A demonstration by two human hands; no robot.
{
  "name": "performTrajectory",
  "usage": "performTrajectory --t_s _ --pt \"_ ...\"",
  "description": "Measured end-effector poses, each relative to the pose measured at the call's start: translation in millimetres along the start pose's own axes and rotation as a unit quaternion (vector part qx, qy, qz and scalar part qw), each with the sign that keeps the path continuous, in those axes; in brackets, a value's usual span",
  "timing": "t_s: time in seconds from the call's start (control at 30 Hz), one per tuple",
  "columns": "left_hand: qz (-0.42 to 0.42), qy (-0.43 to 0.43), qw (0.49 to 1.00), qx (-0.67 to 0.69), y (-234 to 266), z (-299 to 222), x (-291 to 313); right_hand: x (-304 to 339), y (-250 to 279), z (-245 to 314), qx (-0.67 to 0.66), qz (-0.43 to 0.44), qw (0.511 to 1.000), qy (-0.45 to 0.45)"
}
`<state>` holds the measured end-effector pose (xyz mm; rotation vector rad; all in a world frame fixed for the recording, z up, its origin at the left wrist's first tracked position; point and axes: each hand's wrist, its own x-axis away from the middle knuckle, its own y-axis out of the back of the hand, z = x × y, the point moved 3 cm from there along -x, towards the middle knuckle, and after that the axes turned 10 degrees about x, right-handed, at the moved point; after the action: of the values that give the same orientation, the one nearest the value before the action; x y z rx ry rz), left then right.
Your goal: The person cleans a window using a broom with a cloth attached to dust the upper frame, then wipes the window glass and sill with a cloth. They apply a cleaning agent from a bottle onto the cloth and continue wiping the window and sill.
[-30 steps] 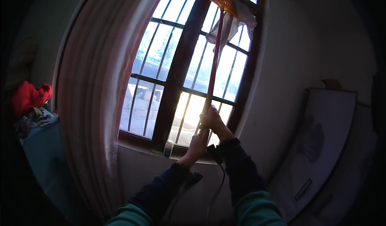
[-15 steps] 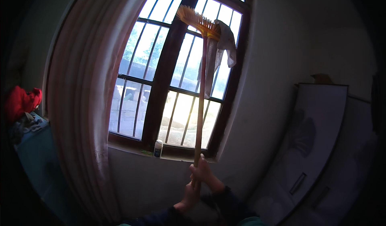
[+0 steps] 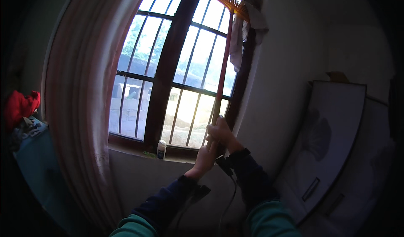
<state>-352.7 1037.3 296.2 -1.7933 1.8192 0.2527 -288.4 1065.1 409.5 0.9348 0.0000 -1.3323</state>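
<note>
Both my hands grip the reddish handle of a broom [image 3: 225, 64], held upright in front of the barred window [image 3: 196, 74]. My left hand [image 3: 205, 158] is wrapped round the lower end of the handle. Just above it, my right hand [image 3: 221, 131] closes round the same stick. At the top, the broom's orange bristle head reaches the upper right part of the window frame. A pale grey cloth [image 3: 236, 47] hangs draped over the right end of the head, one part dangling beside the handle.
A pinkish curtain [image 3: 82, 89] hangs left of the window. On the sill stands a small white-capped bottle [image 3: 161, 149]. Far left, a red cloth [image 3: 21, 106] lies on a blue-green cabinet [image 3: 38, 165]. To the right is a pale wardrobe [image 3: 332, 131].
My hands have risen and shifted right, taking the broom and its hanging cloth up to the window's upper right corner. More of my forearms shows.
</note>
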Motion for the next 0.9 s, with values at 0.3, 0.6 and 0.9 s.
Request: performTrajectory --t_s 0.3,0.6,0.9 --pt "0.017 -0.011 0.999 0.038 19.9 105.5 116.2 114.6 -70.2 -74.9 -0.015 0.027 0.997 -0.077" --pt "0.141 0.26 0.913 0.281 34.0 107.3 148.0 143.4 -84.6 -74.7 -0.089 0.023 0.994 -0.059" --pt "0.238 0.295 0.888 0.261 30.6 161.5 220.2 160.7 -71.5 -53.5 -0.338 -0.017 0.936 -0.093"
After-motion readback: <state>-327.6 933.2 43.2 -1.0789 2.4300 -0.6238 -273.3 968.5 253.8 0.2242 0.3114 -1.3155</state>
